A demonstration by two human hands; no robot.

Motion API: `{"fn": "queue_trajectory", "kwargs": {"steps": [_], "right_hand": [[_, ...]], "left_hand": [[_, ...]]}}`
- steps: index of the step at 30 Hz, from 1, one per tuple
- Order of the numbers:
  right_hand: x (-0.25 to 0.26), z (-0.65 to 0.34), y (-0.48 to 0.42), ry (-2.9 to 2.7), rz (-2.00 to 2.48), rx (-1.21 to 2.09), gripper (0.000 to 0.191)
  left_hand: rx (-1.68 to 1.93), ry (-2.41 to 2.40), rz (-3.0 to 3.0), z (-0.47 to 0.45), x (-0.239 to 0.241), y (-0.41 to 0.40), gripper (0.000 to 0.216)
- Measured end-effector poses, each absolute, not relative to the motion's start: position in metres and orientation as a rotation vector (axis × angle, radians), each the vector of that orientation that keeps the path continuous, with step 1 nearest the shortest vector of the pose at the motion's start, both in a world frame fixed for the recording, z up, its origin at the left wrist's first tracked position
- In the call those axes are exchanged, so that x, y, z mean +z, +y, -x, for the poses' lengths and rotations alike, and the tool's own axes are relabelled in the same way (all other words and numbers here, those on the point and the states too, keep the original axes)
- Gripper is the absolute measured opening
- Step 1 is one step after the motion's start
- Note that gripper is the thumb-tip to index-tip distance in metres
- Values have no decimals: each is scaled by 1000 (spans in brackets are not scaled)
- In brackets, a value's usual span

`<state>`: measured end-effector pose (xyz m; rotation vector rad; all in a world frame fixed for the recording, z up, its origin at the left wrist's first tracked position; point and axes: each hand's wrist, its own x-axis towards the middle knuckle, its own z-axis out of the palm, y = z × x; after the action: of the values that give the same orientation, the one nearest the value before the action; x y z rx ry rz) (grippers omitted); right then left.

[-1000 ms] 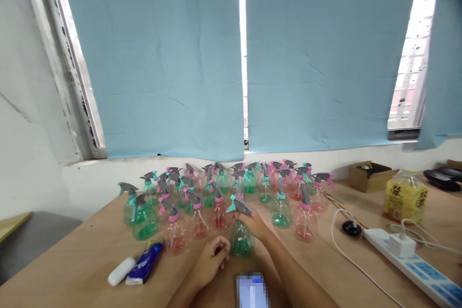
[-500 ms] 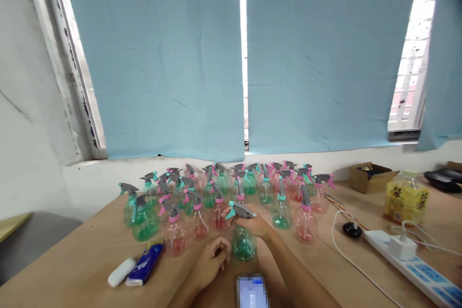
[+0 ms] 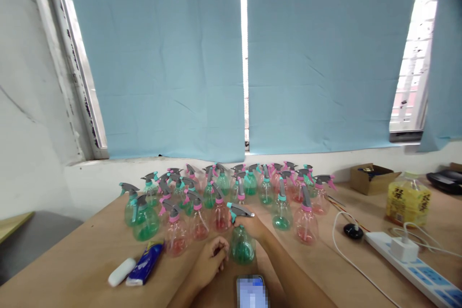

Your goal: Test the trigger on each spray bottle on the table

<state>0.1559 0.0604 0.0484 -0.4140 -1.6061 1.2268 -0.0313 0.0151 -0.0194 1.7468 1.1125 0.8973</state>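
Grasping a green spray bottle (image 3: 242, 249) around its neck, the right hand (image 3: 254, 227) holds it upright, just beside the left hand (image 3: 212, 261). The left hand's fingers curl loosely inward; whether they enclose anything cannot be told. Nearer than both hands, a phone (image 3: 252, 293) lies on the surface (image 3: 90, 240); beyond them stand many other spray bottles (image 3: 176, 237), pink and green.

Bright light (image 3: 244, 33) slips between blue curtains (image 3: 162, 57) above a white wall (image 3: 115, 171) and table (image 3: 86, 250).
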Motion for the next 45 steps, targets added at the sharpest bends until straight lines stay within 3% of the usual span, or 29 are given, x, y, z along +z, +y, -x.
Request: {"fn": "queue_trajectory", "kwargs": {"steps": [24,45], "right_hand": [[47,-158,67,-1596,433,1210,34],[53,-162,62,-1583,465,1266,27]], "left_hand": [[878,1110,-1740,28,-11,11,30],[878,1100,-1739,28,-12,11,31]]}}
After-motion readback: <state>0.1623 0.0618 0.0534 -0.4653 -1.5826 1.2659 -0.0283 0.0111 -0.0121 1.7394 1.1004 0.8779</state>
